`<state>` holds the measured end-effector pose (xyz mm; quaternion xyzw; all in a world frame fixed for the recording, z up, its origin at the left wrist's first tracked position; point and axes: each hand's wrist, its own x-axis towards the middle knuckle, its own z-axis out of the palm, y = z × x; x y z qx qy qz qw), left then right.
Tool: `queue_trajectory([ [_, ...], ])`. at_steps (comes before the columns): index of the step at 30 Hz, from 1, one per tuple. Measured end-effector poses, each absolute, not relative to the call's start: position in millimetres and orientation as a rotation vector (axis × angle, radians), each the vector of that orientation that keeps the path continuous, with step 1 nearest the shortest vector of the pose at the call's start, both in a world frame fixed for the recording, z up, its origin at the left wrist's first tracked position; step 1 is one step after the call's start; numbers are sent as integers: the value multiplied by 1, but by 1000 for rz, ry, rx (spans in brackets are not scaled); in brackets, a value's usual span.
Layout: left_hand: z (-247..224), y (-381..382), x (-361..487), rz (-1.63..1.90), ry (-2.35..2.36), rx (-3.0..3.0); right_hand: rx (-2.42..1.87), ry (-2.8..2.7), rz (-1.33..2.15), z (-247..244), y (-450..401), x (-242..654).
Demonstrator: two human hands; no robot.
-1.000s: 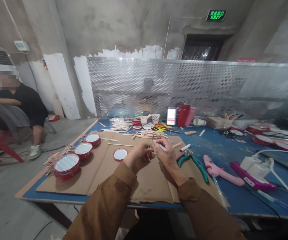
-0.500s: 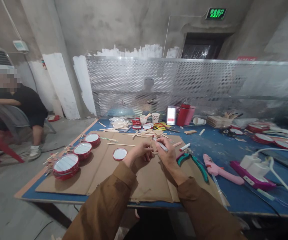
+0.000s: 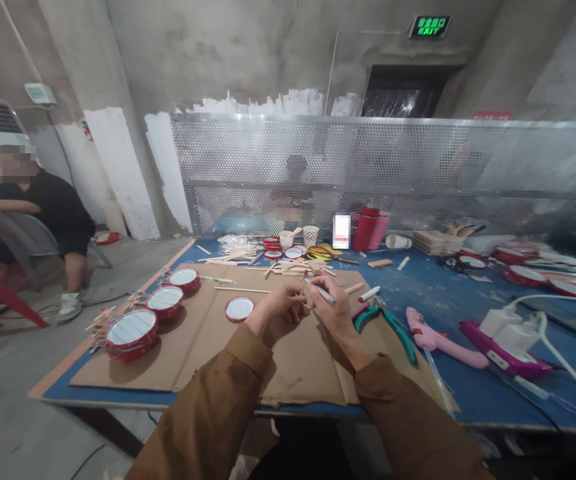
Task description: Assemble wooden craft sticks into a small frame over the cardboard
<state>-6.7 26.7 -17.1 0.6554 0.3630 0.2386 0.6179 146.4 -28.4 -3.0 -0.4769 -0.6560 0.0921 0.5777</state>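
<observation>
My right hand (image 3: 332, 303) is closed around a white marker (image 3: 324, 293), whose dark reddish tip points up and away to the left. Close beside it, my left hand (image 3: 284, 308) has its fingers curled in a pinch; what they hold, if anything, is too small and hidden to name. Both hands hover over a cardboard sheet (image 3: 208, 360). A small red-rimmed drum (image 3: 239, 309) with a white face lies left of my left hand. Several wooden sticks (image 3: 288, 268) are scattered just beyond the hands. Another marker (image 3: 369, 293) with a red end lies to the right.
Three red drums (image 3: 132, 331) with sticks attached line the cardboard's left side. Teal-handled pliers (image 3: 401, 337), a pink glue gun (image 3: 441, 343) and a purple power strip (image 3: 505, 353) lie right. Paper cups (image 3: 311, 235) and a red bottle (image 3: 367, 230) stand behind. A person (image 3: 43, 200) sits far left.
Hardly anything differs. My hands and the marker keep nearly the same place; the marker has tilted very slightly.
</observation>
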Motion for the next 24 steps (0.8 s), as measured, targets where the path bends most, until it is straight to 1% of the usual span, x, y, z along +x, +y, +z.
queue_trajectory([
  [15,-19,28,-8,531,836,1543,-1132,-1505,201,-1,-29,147],
  [21,-24,30,-7,549,864,1525,-1129,-1404,322,0,-30,145],
  [24,-26,30,-7,563,870,1510,-1132,-1401,301,-3,-28,146],
])
